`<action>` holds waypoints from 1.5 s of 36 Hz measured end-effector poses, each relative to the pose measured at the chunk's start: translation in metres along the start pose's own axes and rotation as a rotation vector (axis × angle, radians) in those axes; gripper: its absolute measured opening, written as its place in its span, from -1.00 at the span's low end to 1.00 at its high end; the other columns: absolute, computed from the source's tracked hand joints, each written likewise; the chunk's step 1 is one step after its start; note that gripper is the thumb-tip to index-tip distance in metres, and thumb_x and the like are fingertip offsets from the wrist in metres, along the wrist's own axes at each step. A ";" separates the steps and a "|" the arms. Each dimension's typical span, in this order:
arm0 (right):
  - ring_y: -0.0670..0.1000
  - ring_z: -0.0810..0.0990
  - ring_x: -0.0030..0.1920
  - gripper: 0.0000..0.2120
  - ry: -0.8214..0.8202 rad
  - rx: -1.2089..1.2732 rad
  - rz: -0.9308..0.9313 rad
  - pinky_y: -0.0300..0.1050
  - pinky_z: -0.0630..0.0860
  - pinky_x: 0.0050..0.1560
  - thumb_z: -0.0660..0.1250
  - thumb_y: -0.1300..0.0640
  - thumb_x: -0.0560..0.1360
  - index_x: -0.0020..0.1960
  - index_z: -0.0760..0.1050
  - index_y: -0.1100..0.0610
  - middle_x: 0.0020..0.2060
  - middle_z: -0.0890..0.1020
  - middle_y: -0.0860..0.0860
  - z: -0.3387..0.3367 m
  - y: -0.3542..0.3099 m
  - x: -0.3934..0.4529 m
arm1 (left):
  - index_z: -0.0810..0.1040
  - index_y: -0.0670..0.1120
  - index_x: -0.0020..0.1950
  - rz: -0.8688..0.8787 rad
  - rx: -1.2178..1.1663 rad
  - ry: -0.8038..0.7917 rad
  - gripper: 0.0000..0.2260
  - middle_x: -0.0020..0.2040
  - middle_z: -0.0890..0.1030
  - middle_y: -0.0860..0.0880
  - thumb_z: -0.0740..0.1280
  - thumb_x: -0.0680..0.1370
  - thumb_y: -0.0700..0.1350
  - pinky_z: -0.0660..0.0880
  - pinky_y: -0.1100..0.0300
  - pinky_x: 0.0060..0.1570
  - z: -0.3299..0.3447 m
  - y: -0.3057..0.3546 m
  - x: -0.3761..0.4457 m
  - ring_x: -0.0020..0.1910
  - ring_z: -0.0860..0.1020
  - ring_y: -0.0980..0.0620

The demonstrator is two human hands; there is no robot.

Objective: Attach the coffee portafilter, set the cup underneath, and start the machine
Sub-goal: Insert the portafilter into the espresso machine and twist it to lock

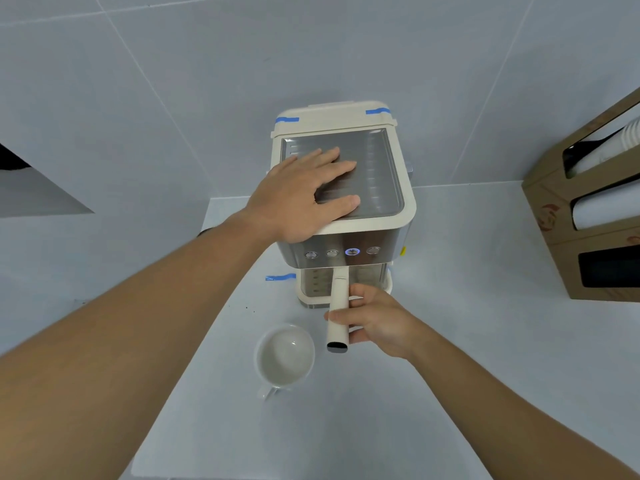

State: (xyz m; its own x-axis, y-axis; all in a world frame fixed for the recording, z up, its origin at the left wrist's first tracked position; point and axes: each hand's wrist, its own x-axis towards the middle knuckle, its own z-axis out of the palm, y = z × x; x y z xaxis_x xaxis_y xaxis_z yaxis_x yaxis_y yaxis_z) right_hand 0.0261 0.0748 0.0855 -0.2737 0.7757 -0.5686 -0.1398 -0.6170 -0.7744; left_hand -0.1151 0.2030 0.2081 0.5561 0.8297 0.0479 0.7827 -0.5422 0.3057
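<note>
Right hand (pixel 375 322) grip: fingers curled around the cream portafilter handle (pixel 338 311), thumb on the near side, fingertips wrapping over from the right. Grasp is partly closed, not a tight fist; handle end sticks out below the hand toward the camera. Handle runs straight out from under the front of the coffee machine (pixel 343 209); the portafilter head is hidden under the machine's front panel, so cannot tell if it is locked in.

Left hand (pixel 301 194) grip: released, palm flat, fingers spread on the metal top tray (pixel 377 174) of the machine, thumb along the front edge of the tray. Holds nothing, just presses on the top.

Machine is cream with a steel front, stands on the white desk (pixel 467 341) against the tiled wall. Four round buttons (pixel 342 252) in a row on the front; the third from the left glows blue. Blue tape strips (pixel 286 119) on the rear top corners, and another bit on the desk at the machine's left base.

White cup (pixel 284 355) sits upright and empty on the desk, in front of the machine and just left of the handle end, not under the spout area. Its handle points toward the camera. Not touching either hand.

Cardboard cup dispenser (pixel 585 216) stands at the right, well apart from the machine, with stacks of white paper cups in its slots. A few dark specks on the desk left of the machine.
</note>
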 end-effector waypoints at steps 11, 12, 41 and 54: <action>0.01 0.68 -0.13 -0.60 0.000 0.058 -0.028 -0.06 0.65 -0.23 0.42 0.39 0.44 0.24 0.51 0.15 0.00 0.67 0.09 0.012 0.005 0.014 | 0.30 0.22 0.48 -0.020 -0.014 0.019 -0.45 0.57 0.23 0.11 0.19 0.50 0.31 0.07 0.00 0.51 -0.002 0.004 -0.002 0.54 0.17 0.06; 0.01 0.68 -0.13 -0.58 0.008 0.070 -0.025 -0.06 0.65 -0.23 0.43 0.38 0.43 0.26 0.50 0.16 0.01 0.67 0.09 0.014 0.005 0.016 | 0.30 0.22 0.48 -0.022 -0.016 0.020 -0.46 0.57 0.23 0.11 0.20 0.51 0.30 0.07 0.00 0.50 -0.003 0.004 -0.002 0.54 0.17 0.06; 0.14 0.68 -0.03 -0.55 0.092 0.438 -0.089 0.10 0.67 -0.10 0.52 0.37 0.38 0.18 0.43 0.16 0.17 0.58 0.23 0.080 0.008 0.057 | 0.33 0.23 0.47 -0.040 -0.048 0.047 -0.47 0.57 0.24 0.13 0.25 0.50 0.28 0.04 0.09 0.45 -0.004 0.008 -0.003 0.54 0.16 0.09; 0.06 0.65 -0.02 -0.57 0.143 0.532 -0.130 0.06 0.68 -0.10 0.51 0.34 0.40 0.17 0.41 0.15 0.13 0.59 0.18 0.097 0.009 0.065 | 0.35 0.28 0.44 -0.056 -0.070 0.054 -0.43 0.55 0.26 0.17 0.21 0.44 0.35 0.08 0.02 0.49 -0.002 0.004 -0.002 0.54 0.18 0.11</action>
State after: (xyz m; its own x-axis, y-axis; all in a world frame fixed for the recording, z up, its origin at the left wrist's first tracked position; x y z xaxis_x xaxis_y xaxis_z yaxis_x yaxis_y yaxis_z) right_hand -0.0851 0.1066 0.0684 -0.0958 0.8374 -0.5381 -0.6342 -0.4680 -0.6155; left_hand -0.1131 0.1995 0.2114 0.4947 0.8655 0.0790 0.7896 -0.4855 0.3753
